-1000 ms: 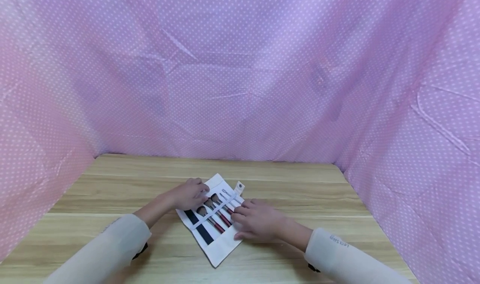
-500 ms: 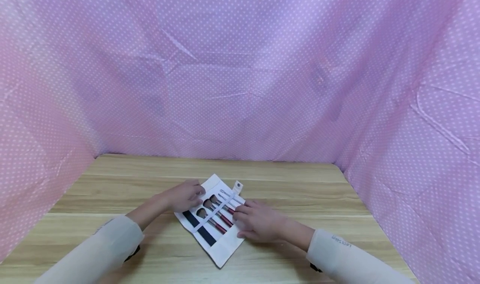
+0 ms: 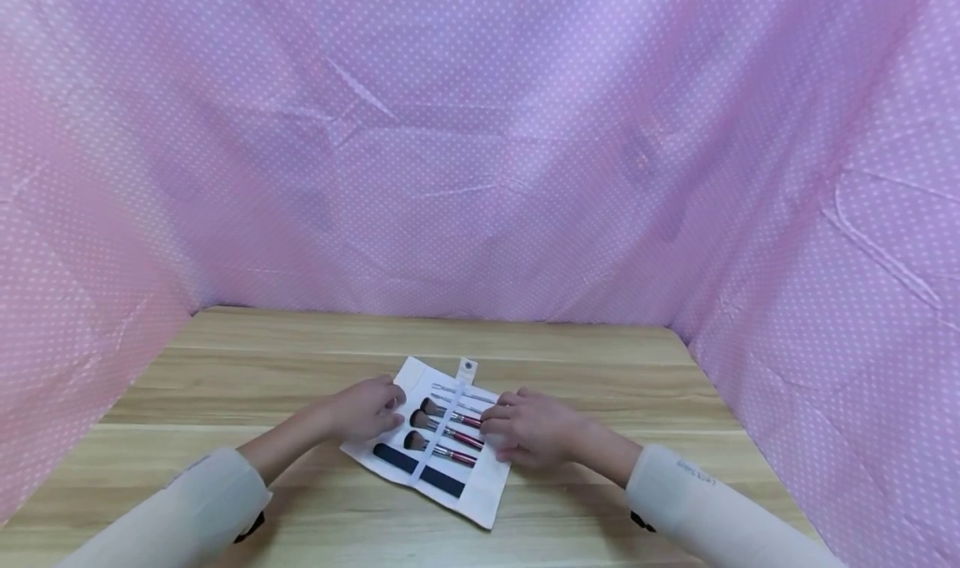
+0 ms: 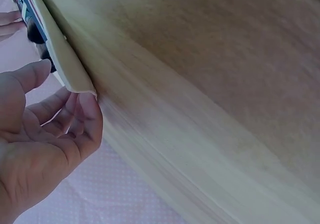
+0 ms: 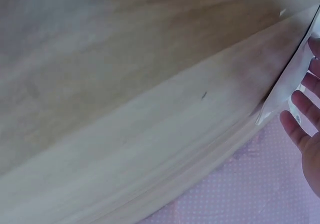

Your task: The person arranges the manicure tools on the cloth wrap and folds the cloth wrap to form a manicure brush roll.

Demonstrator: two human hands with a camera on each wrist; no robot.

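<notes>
A white makeup brush roll [image 3: 486,493] lies unfolded on the table, turned at an angle. Under its elastic band sit several brushes [image 3: 417,440] with dark bristles and red handles, a long black flat strip [image 3: 442,480] and slim metal tools [image 3: 442,388]. My left hand [image 3: 365,414] grips the roll's left edge; the left wrist view has its fingers curled under the roll's corner [image 4: 72,76], thumb above. At the right side, my right hand [image 3: 536,430] rests its fingers on the roll, covering the handle ends. Its fingers look loosely extended in the right wrist view.
A snap tab [image 3: 467,371] sticks out from the roll's far edge. The wooden table [image 3: 300,351] reaches back to a pink polka-dot curtain [image 3: 480,176], which also hangs along both sides.
The brush roll has turned counterclockwise on the table, its near corner swinging right. My left hand has moved slightly left and nearer, while the right hand has shifted right with the roll.
</notes>
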